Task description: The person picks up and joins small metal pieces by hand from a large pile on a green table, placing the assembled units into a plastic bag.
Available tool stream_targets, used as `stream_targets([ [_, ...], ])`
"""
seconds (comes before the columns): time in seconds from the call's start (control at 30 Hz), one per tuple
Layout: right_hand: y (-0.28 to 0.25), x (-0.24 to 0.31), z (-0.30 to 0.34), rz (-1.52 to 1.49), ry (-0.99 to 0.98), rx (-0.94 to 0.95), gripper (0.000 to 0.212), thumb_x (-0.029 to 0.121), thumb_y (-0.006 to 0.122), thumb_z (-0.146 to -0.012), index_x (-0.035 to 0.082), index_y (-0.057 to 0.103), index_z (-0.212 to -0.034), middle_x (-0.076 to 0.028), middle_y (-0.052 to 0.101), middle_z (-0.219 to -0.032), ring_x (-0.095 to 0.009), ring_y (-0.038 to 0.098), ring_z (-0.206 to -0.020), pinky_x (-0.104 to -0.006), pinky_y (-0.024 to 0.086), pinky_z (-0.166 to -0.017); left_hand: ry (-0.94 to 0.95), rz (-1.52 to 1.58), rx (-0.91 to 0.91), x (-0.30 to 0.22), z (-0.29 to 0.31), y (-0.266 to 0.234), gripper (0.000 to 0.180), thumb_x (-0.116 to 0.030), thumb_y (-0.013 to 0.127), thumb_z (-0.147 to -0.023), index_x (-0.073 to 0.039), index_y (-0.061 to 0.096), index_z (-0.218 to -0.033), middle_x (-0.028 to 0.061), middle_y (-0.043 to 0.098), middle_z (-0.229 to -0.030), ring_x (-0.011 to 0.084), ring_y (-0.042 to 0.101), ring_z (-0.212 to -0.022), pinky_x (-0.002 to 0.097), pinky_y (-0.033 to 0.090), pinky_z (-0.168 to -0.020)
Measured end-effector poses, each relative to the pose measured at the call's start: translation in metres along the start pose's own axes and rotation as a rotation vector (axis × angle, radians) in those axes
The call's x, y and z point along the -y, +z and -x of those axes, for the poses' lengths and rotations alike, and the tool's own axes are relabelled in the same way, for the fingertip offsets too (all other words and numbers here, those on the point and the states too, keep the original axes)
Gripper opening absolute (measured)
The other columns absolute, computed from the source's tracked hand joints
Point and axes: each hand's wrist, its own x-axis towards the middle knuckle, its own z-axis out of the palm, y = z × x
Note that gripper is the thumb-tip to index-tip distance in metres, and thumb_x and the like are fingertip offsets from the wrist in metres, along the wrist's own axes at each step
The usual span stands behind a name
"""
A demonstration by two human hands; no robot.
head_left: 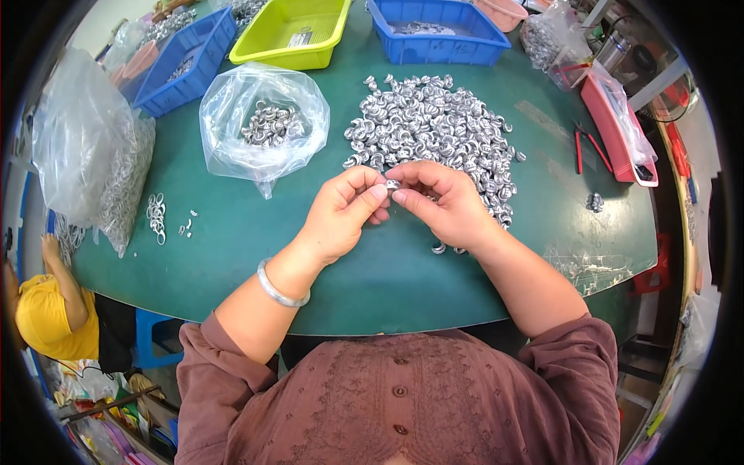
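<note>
1. Far left on the worktop (364, 287), a clear sack (120, 174) bulges with rings; a few loose rings (156, 218) and small bits (186, 226) lie beside it.
2. Next, an open bag (221, 147) contains a modest heap of metal pieces (271, 124). I judge these may be the finished share, though the picture cannot confirm it.
3. The left hand (346, 203) pinches one side of a small silver piece (392, 185) between thumb and curled fingers.
4. That piece sits between both hands, just off the near edge of the pile; work on it seems under way. Its visible part seems to run roughly left to right, but fingers hide its ends, so its long axis and facing are uncertain.
5. The right hand (443, 200) grips the other side with thumb and fingertips.
6. Beyond lies the big loose pile (430, 116), its curved pieces pointing every way; most of the work is probably left there.
</note>
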Motion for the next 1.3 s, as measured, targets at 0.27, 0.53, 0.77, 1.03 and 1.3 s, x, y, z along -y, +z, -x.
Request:
stream_targets([
  [0.27,0.000,-0.005,0.000,0.155,-0.201,-0.075,0.017,0.000,0.061,-0.074,0.001,0.055,-0.089,-0.004,0.056,-0.075,-0.009,0.053,-0.065,-0.0216,0.044,-0.056,0.015,0.081,-0.043,-0.002,0.000,0.004,0.014,-0.012,0.054,-0.085,-0.002,0.053,-0.095,0.0036,0.058,-0.083,0.0085,0.054,-0.071,0.0216,0.045,-0.063],
  [0.53,0.000,-0.006,-0.001,0.199,-0.216,-0.066,0.016,-0.001,0.062,-0.072,0.001,0.054,-0.086,-0.004,0.055,-0.075,-0.010,0.054,-0.065,-0.0227,0.044,-0.057,0.103,0.000,-0.104,0.001,0.004,0.010,0.013,-0.010,0.058,-0.082,-0.002,0.056,-0.093,0.0016,0.058,-0.080,0.0066,0.054,-0.069,0.0205,0.045,-0.060],
  [0.77,-0.001,-0.006,0.000,0.019,-0.046,-0.025,0.012,0.003,0.057,-0.079,0.000,0.058,-0.091,-0.003,0.059,-0.079,-0.008,0.054,-0.069,-0.0221,0.045,-0.061,0.026,0.025,-0.169,0.000,0.003,0.008,0.013,-0.013,0.056,-0.084,-0.002,0.058,-0.089,0.0023,0.058,-0.077,0.0071,0.053,-0.065,0.0201,0.043,-0.058],
  [1.03,-0.003,0.000,-0.001,-0.139,0.199,-0.005,0.016,0.009,0.053,-0.084,-0.002,0.058,-0.096,-0.004,0.060,-0.077,-0.009,0.055,-0.068,-0.0219,0.047,-0.063,-0.082,0.102,-0.182,-0.003,0.003,0.006,0.012,-0.014,0.054,-0.085,-0.003,0.057,-0.085,0.0022,0.056,-0.070,0.0096,0.052,-0.059,0.0214,0.042,-0.054],
  [1.3,-0.002,0.004,-0.001,-0.154,0.271,0.010,0.015,0.012,0.053,-0.084,0.000,0.059,-0.091,-0.003,0.060,-0.074,-0.007,0.054,-0.066,-0.0211,0.046,-0.061,-0.187,0.167,-0.188,-0.006,0.002,0.006,0.014,-0.018,0.054,-0.083,-0.005,0.056,-0.077,0.0011,0.054,-0.065,0.0093,0.049,-0.054,0.0204,0.039,-0.051],
])
